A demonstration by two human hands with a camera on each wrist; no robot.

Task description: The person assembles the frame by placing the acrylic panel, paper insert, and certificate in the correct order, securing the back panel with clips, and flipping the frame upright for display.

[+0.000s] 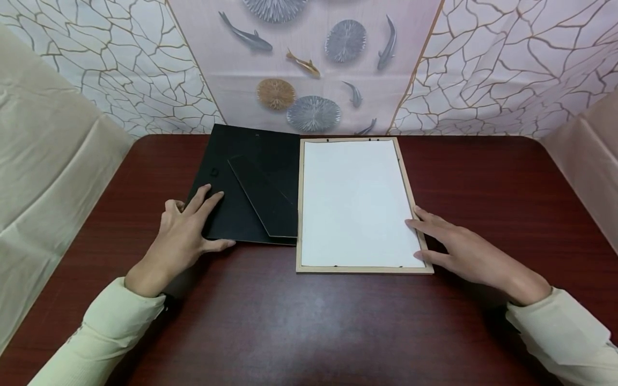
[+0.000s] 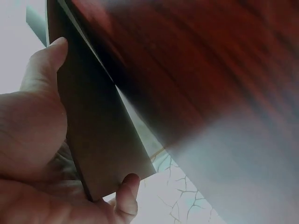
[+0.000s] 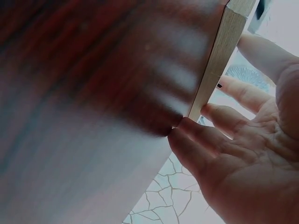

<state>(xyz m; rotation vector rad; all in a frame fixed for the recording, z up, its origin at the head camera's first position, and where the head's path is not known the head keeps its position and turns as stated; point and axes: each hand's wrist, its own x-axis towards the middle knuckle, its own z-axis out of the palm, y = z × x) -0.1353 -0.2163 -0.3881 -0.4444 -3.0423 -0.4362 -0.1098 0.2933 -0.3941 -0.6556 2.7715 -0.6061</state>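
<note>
Black board, a frame's backing by the look of it, lies on the left: the backing board (image 1: 275, 143) sits side by side with the pale wooden frame (image 1: 364, 269) on the dark red table (image 1: 309, 327). That left-to-right order is the relation that matters, I judge: board by the left hand (image 1: 181, 233), frame by the right hand (image 1: 456, 241), the two edges meeting in the middle. Whether one edge overlaps the other I can't tell from where I stand. Both have their long axes running away from the person, roughly parallel, and a black stand leg (image 1: 265, 201) slants across the board's upper face.

Left-hand fingers spread over the board's near left corner, thumb at the near edge, the others bent round the side, so the hand grips it; from the left wrist, that side seems tipped slightly off the table. On the other side, the right hand has its fingers long and loosely apart, tips resting along the frame's right edge without closing round it. Framed within the wood, a white sheet (image 1: 357, 203) lies flat between the hands, much nearer the right one.
</note>
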